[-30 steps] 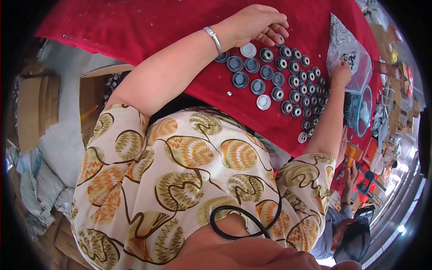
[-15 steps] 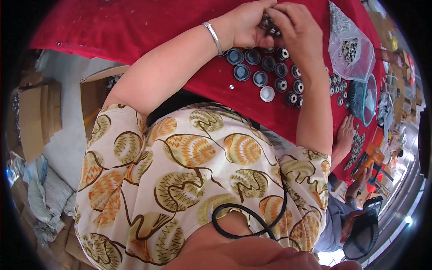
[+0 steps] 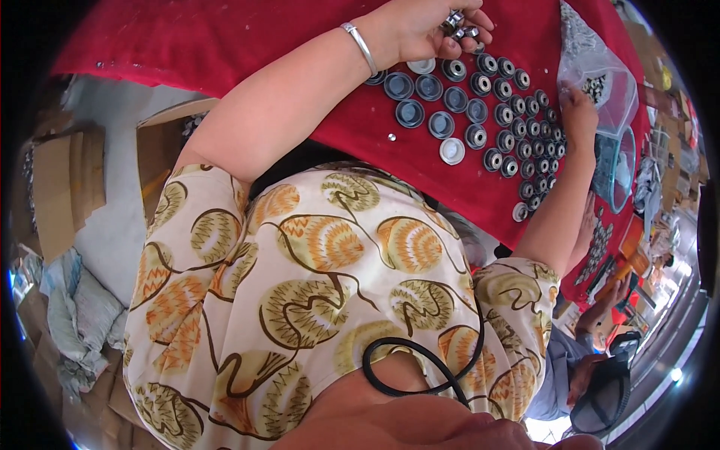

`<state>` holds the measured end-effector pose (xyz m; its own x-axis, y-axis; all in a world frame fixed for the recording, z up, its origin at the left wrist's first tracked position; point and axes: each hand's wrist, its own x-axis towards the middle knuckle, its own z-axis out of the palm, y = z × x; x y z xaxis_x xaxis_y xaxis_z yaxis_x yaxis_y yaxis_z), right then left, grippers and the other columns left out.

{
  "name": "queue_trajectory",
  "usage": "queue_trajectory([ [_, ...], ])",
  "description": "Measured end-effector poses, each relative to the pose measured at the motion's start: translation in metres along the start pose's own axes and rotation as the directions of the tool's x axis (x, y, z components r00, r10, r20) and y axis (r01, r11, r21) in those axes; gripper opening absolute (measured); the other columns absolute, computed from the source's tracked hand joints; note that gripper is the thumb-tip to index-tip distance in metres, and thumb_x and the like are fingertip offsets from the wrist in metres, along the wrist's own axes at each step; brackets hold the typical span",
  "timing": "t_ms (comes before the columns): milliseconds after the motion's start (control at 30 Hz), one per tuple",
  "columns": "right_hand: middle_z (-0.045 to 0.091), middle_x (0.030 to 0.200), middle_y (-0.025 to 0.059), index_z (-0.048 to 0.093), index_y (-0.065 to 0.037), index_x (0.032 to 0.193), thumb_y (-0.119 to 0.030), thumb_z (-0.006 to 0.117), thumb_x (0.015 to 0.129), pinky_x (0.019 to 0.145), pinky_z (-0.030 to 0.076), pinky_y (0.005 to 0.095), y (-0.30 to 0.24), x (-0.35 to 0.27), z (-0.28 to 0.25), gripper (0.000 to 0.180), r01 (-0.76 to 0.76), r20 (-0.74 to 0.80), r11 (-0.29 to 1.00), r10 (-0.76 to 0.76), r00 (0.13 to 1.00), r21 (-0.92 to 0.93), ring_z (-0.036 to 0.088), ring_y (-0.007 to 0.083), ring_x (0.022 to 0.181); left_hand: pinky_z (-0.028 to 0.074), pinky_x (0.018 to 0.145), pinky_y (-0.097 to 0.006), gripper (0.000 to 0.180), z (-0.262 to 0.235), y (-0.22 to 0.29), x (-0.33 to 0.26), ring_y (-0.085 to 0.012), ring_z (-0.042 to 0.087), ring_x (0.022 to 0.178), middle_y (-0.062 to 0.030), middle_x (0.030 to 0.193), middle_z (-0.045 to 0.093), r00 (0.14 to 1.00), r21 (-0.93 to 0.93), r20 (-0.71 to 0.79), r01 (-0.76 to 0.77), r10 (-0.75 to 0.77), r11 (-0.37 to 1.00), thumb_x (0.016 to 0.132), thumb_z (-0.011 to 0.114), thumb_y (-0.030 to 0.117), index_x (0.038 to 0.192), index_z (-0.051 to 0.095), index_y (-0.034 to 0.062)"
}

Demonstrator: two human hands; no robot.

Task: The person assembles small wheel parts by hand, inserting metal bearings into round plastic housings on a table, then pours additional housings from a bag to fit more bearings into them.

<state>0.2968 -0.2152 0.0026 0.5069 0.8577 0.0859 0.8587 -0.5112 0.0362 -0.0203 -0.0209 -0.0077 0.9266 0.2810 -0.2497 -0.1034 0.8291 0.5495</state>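
- The left hand (image 3: 426,31) is curling loosely around several small shiny metal rings (image 3: 453,22) at the far middle of the red cloth-covered desk (image 3: 300,45); its grip is partly closed, with the pieces sitting among the fingers.
- That cupped shape is probably serving as a small store, keeping loose rings from rolling away.
- The right hand (image 3: 581,120) is resting at the clear plastic bag (image 3: 621,112) on the far right; its fingertips are hiding against the bag, so whether that grip is pinching film, holding a piece or standing wide cannot be told.
- More small metal pieces (image 3: 594,88) are lying inside the bag, just to the right of the right grip.
- The dark grey round caps with bare recesses (image 3: 410,112) are sitting nearer and slightly left of the left grip, apparently face up so their hollows stay reachable.
- The dark grey round caps with metal centres (image 3: 475,136) are spreading between the two hands, packing closer toward the right; this spacing seems to keep them apart from the bare ones.
- A white round cap (image 3: 451,151) is lying at the near edge of the group, well apart from both grips.
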Motion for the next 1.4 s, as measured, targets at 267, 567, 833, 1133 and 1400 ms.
queue_trajectory([
  [267, 0.07, 0.102, 0.0188, 0.066, -0.013, 0.118, -0.022, 0.064, 0.086, 0.083, 0.051, 0.0461, 0.02, 0.021, 0.004, 0.033, 0.095, 0.045, 0.988, -0.101, 0.994, 0.123, 0.065, 0.0397, 0.097, 0.044, 0.042, -0.022, 0.035, -0.006, 0.002, 0.002, -0.0166, 0.062, 0.062, -0.0104, 0.075, 0.066, 1.0, 0.08, 0.024, -0.018, 0.016, 0.997, 0.103, 0.045, 0.03, 0.094, 0.063, 0.0017],
  [567, 0.073, 0.109, 0.0102, 0.066, -0.009, 0.126, -0.022, 0.065, 0.088, 0.088, 0.053, 0.0352, 0.038, 0.01, -0.002, 0.04, -0.137, -0.063, 0.976, 0.149, 0.987, 0.171, 0.07, 0.0248, 0.102, 0.044, 0.039, -0.022, 0.034, -0.008, 0.002, 0.022, -0.0167, 0.062, 0.061, -0.0121, 0.079, 0.067, 0.998, 0.11, 0.066, -0.004, -0.004, 0.994, 0.103, 0.047, 0.031, 0.098, 0.061, 0.0002],
  [833, 0.071, 0.107, 0.0067, 0.066, -0.006, 0.122, -0.012, 0.068, 0.091, 0.085, 0.053, 0.0277, -0.16, -0.051, -0.077, 0.031, 0.397, -0.295, 0.784, -0.282, 0.913, 0.478, 0.069, 0.015, 0.096, 0.039, 0.034, -0.02, 0.041, 0.009, -0.005, 0.014, -0.0152, 0.059, 0.056, -0.0101, 0.078, 0.066, 0.956, 0.158, 0.21, 0.172, -0.203, 0.972, 0.103, 0.048, 0.043, 0.098, 0.06, 0.004],
  [1133, 0.066, 0.119, 0.0106, 0.061, -0.007, 0.129, -0.013, 0.07, 0.09, 0.094, 0.046, 0.0346, -0.183, -0.076, -0.06, 0.04, 0.154, -0.171, 0.63, -0.034, 0.985, 0.762, 0.063, 0.0179, 0.108, 0.038, 0.035, -0.021, 0.023, 0.026, -0.009, 0.003, -0.0109, 0.056, 0.051, -0.006, 0.073, 0.065, 0.982, 0.472, 0.162, 0.013, -0.101, 0.881, 0.099, 0.049, 0.02, 0.089, 0.064, 0.005],
  [1400, 0.069, 0.104, 0.0116, 0.061, -0.008, 0.128, -0.003, 0.072, 0.084, 0.077, 0.055, 0.0322, -0.174, -0.114, -0.027, 0.046, 0.269, -0.291, 0.77, -0.114, 0.95, 0.578, 0.069, 0.0222, 0.089, 0.039, 0.036, -0.022, 0.017, 0.02, 0.004, 0.004, -0.0139, 0.056, 0.052, -0.0116, 0.076, 0.065, 0.998, 0.27, 0.038, -0.057, 0.049, 0.961, 0.095, 0.054, 0.013, 0.088, 0.064, -0.0002],
])
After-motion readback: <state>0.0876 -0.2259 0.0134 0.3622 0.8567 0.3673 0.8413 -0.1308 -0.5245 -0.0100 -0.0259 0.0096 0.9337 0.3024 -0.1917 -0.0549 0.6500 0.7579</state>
